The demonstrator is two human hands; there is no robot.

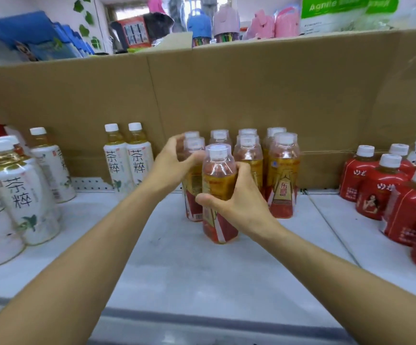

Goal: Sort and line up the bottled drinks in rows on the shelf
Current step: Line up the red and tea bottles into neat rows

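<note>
1. White-labelled tea bottles [22, 195]: upright, shelf's left.
2. Left hand [174, 158]: fingers curled round rear bottle [192, 183].
3. Front bottle [218, 170]: long axis vertical, cap up, standing mid-shelf [177, 257] before its cluster.
4. Right hand [231, 200]: wrapped round front bottle.
5. Red-labelled bottles [381, 195]: upright, right.

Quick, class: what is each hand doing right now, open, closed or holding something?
Left hand: closed round the rear bottle, holding it.
Right hand: closed round the front bottle, holding it.
</note>
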